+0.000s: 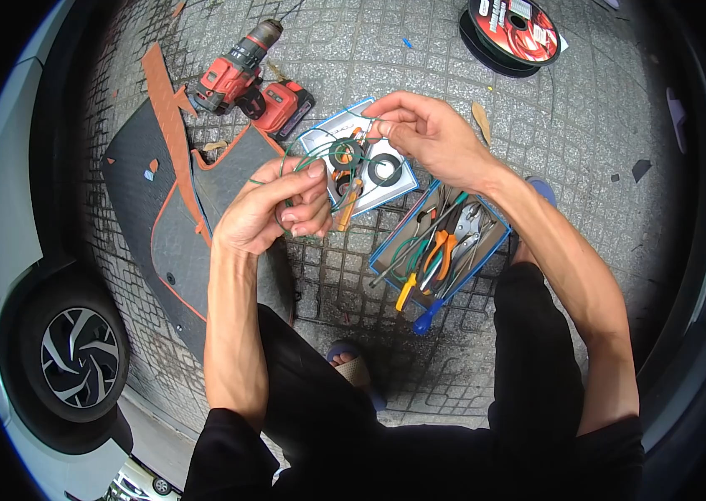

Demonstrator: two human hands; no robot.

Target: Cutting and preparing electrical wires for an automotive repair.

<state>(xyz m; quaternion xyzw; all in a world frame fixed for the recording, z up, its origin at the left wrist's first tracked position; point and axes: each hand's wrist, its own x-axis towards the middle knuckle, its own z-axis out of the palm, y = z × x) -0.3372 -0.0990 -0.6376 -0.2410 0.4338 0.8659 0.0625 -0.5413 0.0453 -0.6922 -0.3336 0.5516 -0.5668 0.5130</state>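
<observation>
Loops of thin green wire are gripped in my left hand, its fingers curled around them. My right hand pinches the wire higher up, over a white, blue-edged box lid. In that lid lie rolls of black tape and an orange-handled tool. Below my right hand sits an open box of tools, with orange-handled pliers, screwdrivers and more green wire.
A red cordless drill and orange-trimmed grey mats with an orange strip lie left on the paving. A cable spool lies at the top. A car wheel is at left, dark bodywork at right.
</observation>
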